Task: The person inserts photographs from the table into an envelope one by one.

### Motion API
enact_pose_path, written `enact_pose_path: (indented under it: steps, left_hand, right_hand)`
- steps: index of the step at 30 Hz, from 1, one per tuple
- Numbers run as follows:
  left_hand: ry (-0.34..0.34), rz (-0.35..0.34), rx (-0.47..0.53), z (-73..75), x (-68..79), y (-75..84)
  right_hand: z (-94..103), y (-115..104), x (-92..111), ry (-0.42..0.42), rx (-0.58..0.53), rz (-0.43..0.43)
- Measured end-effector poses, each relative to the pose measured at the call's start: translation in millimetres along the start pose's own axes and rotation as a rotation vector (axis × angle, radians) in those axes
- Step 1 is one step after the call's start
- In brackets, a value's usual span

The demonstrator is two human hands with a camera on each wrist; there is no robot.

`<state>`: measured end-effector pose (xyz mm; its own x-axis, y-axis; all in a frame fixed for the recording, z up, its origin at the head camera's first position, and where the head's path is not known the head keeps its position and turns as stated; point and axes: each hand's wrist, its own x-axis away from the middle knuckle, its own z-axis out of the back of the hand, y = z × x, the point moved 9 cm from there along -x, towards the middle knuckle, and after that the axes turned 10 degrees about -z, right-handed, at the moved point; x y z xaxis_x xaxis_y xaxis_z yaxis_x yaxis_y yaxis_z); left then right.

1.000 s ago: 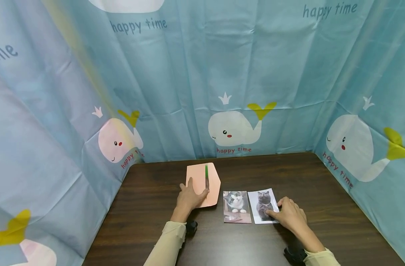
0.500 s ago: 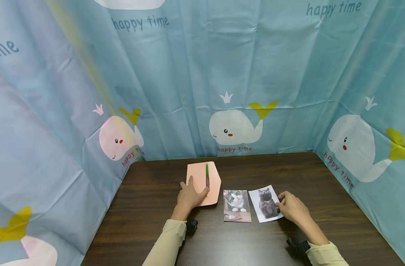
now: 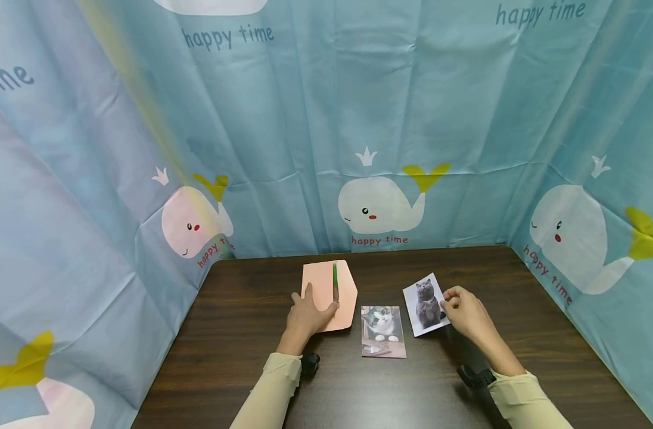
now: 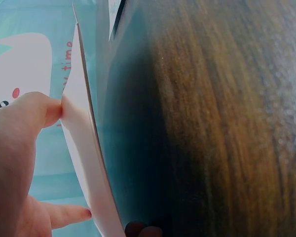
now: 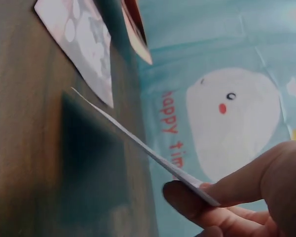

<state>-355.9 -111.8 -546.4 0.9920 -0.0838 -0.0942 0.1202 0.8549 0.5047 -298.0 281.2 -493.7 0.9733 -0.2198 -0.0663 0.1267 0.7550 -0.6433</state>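
Note:
My left hand (image 3: pixel 303 319) grips a peach envelope (image 3: pixel 318 279) at the back middle of the table. A narrow green and brown strip shows near its flap side. In the left wrist view the thumb and a finger press one face of the envelope (image 4: pixel 81 133), with fingertips (image 4: pixel 150 231) at the other. My right hand (image 3: pixel 468 313) pinches the right edge of a grey cat photo (image 3: pixel 428 305). Seen edge-on in the right wrist view, this photo (image 5: pixel 143 145) is tilted above the table, its shadow below. Between the hands lies a photo of a grey-and-white cat (image 3: pixel 380 333).
The dark wooden table (image 3: pixel 241 357) carries these things. A blue curtain (image 3: pixel 283 119) printed with whales surrounds its back and sides. Black wrist devices (image 3: pixel 475 376) sit under both forearms.
My right hand has lifted the grey cat photo off the table and carried it away from me, tilting it. The left hand and the envelope have stayed nearly still.

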Motion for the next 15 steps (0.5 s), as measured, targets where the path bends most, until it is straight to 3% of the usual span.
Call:
enact_pose_path:
  steps: [6,15]
  left_hand:
    - [0.002,0.008,0.001,0.6,0.2,-1.5]
    - [0.003,0.006,0.001,-3.0,-3.8,-3.4]
  right_hand:
    - [0.5,-22,-10,0.050,-0.065,0.028]
    - [-18.7,-40,-32,0.069,-0.218,0.009]
